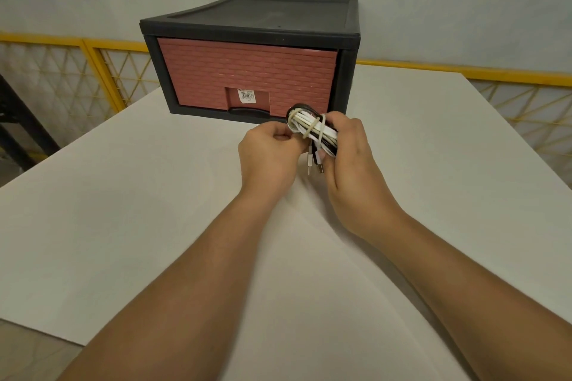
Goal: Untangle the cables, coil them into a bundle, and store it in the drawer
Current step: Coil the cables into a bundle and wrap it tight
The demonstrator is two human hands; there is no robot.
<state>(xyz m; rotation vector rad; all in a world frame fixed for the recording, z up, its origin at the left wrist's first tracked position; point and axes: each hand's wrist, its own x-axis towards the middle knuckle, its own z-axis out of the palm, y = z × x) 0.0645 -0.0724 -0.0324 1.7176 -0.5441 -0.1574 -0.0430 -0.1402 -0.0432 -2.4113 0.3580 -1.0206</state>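
Cables were already coiled into a bundle with a rubber band round it, gripped by the right hand just in front of the closed drawer while the left hand pinched the band, so basically only opening it and stashing the bundle was left.

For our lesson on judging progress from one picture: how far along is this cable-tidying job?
Done: the cables are coiled into a cable bundle with a rubber band round it. In hand: the right hand grips the bundle while the left hand pinches it beside the band. Left: the drawer is shut, so it must be opened and the bundle put inside.
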